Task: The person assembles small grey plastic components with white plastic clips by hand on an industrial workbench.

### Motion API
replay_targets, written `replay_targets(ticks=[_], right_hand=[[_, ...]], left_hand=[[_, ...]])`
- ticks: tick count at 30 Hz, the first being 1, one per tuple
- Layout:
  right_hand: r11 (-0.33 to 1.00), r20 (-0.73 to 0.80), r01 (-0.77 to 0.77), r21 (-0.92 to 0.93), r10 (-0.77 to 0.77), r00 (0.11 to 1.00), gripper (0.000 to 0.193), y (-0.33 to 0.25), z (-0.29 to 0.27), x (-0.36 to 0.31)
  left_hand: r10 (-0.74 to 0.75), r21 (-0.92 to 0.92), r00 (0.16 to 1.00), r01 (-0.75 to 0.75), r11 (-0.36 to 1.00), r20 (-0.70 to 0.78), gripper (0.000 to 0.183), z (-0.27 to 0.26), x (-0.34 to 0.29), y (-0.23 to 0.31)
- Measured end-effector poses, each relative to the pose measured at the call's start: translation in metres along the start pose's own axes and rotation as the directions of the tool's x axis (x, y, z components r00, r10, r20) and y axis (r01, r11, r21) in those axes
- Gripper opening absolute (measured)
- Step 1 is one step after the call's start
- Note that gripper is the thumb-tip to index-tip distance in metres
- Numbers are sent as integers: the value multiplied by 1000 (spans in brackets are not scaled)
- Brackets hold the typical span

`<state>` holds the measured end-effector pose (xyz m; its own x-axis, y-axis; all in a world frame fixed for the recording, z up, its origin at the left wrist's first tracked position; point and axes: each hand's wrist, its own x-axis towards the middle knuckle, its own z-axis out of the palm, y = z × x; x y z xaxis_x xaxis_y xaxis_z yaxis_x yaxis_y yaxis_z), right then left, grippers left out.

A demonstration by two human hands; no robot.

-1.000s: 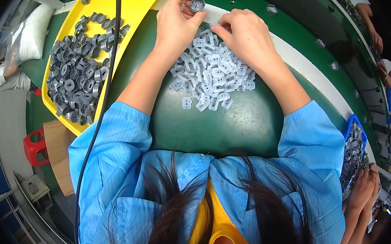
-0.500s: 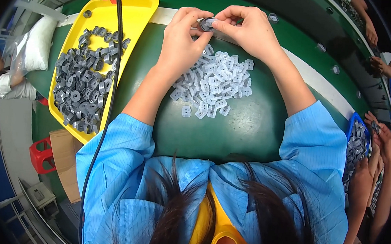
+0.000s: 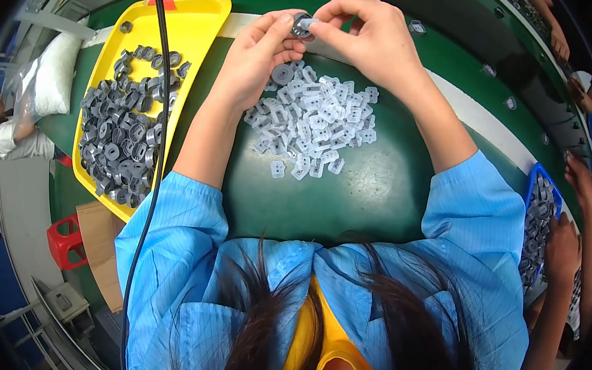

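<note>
At the far side of the green table, my left hand (image 3: 256, 53) is closed round a dark grey plastic ring (image 3: 298, 31), held tilted between thumb and fingers. The thumb and forefinger of my right hand (image 3: 370, 34) pinch a small translucent plastic piece (image 3: 310, 23) against that ring's opening; how deep it sits is hidden. Just below my hands lies a loose heap of similar translucent plastic pieces (image 3: 322, 121). Another grey ring (image 3: 282, 74) rests at the heap's far left edge, near my left wrist.
On the left, a yellow tray (image 3: 215, 22) holds many dark grey rings (image 3: 123, 133). A black cable (image 3: 164, 105) hangs across it. Beyond a pale rail, a green belt (image 3: 452, 61) carries spaced translucent pieces. A blue bin (image 3: 534, 177) and a co-worker's arms (image 3: 555, 289) are at right.
Both hands have shifted slightly up and left, with the ring and translucent piece still between them. The second grey ring on the heap now shows. At right, the co-worker's hands have moved apart.
</note>
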<state>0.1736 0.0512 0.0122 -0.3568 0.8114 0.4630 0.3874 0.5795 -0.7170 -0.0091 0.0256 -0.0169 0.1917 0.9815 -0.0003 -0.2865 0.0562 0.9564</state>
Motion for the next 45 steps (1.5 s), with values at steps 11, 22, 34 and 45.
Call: replay_targets(ticks=[11,22,34,45], right_hand=[[986,-50,-143,81,147,988,19,-5,6,-6],[648,389,-516,560,344,855,25,13,1,1],[811,369,-422,405,278,887,13,6,-7,1],[438,611,-660,610,269,744,14,36,-5,8]], left_hand=[[28,46,999,-29,999,21,21,7,-1,-3],[144,325,989,-149,934,41,25,8,-2,0],[535,666,812,-535,520,235,25,2,-7,9],[453,774,873,-411,481,182,29,8,-15,28]])
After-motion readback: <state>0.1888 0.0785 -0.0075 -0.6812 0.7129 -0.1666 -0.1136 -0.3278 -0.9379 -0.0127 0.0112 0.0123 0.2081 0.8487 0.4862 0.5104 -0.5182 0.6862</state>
